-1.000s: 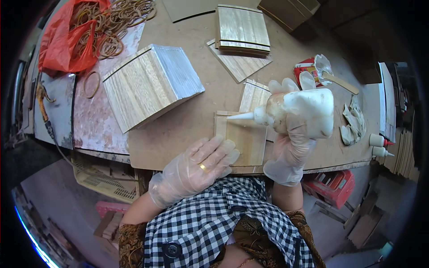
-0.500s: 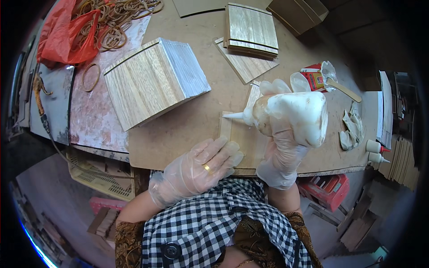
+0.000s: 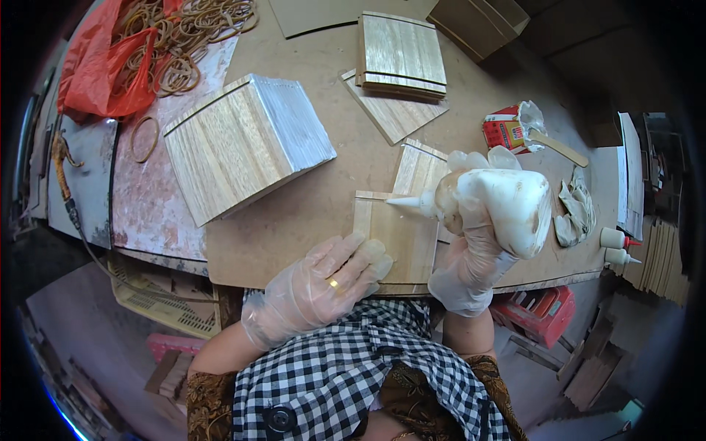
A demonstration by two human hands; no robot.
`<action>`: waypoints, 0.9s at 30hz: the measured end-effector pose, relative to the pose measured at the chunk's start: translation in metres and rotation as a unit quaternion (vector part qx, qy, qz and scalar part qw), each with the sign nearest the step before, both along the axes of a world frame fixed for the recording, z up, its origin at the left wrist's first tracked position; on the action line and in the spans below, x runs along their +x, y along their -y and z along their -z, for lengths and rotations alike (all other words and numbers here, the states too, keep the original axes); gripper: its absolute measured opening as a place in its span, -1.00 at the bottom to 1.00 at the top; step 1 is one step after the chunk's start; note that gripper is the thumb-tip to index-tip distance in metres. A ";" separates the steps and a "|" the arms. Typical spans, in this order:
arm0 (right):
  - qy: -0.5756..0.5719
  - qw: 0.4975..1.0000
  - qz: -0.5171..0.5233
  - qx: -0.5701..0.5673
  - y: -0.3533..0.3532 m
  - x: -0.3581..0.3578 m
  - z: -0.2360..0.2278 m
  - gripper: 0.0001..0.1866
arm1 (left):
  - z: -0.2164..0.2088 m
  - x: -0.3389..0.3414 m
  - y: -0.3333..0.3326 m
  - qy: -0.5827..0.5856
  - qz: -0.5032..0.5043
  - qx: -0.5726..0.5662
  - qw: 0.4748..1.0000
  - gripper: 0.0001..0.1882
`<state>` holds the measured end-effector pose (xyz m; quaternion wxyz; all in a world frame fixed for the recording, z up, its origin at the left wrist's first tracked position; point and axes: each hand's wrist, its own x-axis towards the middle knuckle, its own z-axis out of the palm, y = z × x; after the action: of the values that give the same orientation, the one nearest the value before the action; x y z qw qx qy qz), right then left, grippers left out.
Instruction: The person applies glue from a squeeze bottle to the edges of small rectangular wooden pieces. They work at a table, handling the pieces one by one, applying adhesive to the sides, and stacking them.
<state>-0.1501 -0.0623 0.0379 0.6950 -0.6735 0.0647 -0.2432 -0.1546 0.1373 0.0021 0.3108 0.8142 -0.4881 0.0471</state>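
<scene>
My right hand [image 3: 474,253], in a clear plastic glove, grips a white squeeze bottle [image 3: 518,206] held tilted on its side. Its narrow nozzle points left, with the tip at the far edge of a small pale wooden panel [image 3: 404,242] by the table's front edge. My left hand [image 3: 323,283], also gloved and with a gold ring showing, lies with fingers stretched out over the panel's near left part. Behind the panel lies another wooden piece [image 3: 421,169], partly hidden by the bottle and my right hand.
A wooden box shape [image 3: 228,147] stands to the left. Stacked panels [image 3: 402,55] lie at the back. Rubber bands [image 3: 180,73] spill by a red bag [image 3: 103,66]. On the right are a red carton [image 3: 504,131], a crumpled cloth [image 3: 576,209] and small bottles [image 3: 612,238].
The bottle has moved right, its nozzle tip sliding from the panel's far left corner along the far edge. My left hand stays on the panel. The whole view has shifted slightly.
</scene>
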 end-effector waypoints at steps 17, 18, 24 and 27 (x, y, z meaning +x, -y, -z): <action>-0.003 0.998 0.024 0.066 -0.006 0.008 0.002 -0.51 | -0.002 0.000 -0.001 -0.017 0.016 0.030 0.999 -0.59; -0.016 0.998 0.024 0.047 -0.008 0.008 0.003 -0.50 | -0.002 -0.001 -0.001 -0.016 0.016 0.031 0.999 -0.60; -0.047 0.997 0.002 0.061 -0.018 0.007 0.002 -0.49 | 0.002 -0.002 -0.003 -0.014 0.021 0.027 0.999 -0.63; -0.027 0.998 0.016 0.051 -0.020 0.007 0.001 -0.49 | 0.002 -0.001 -0.003 -0.010 0.023 0.027 0.999 -0.64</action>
<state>-0.1426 -0.0419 0.0368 0.7223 -0.6426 0.1066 -0.2326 -0.1560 0.1405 0.0001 0.2946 0.8114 -0.5045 0.0188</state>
